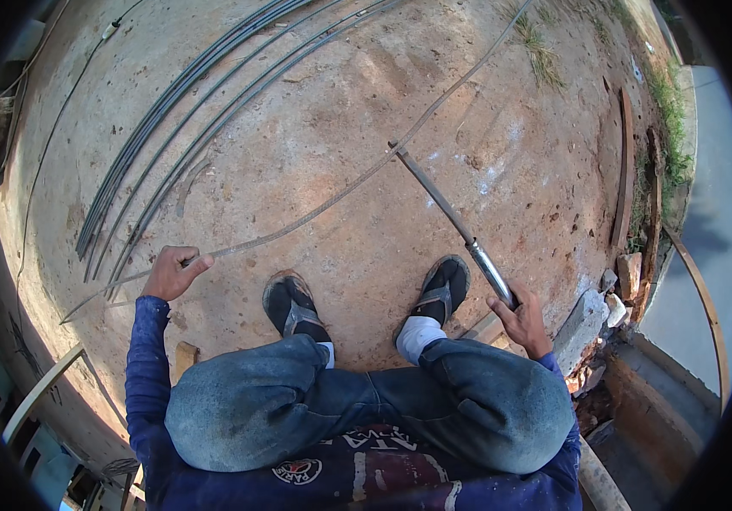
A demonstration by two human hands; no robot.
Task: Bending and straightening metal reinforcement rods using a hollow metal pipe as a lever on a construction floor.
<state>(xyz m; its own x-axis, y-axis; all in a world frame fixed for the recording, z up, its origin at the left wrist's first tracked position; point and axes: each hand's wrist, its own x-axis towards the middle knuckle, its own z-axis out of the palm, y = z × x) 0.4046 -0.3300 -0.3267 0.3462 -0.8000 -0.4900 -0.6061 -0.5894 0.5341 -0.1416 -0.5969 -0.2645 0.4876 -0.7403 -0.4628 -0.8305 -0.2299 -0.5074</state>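
Nearest the camera, two bent knees in blue jeans (366,409) fill the lower frame, with sandalled feet (366,302) planted on the concrete ground (340,111). The left hand (172,272) is clenched around a thin steel bar (323,204) that runs diagonally away across the ground. The right hand (521,322) grasps the handle of a long metal bending tool (451,213), whose far tip hooks the bar. Farther off at upper left lies a bundle of steel rods (179,119), well apart from both hands
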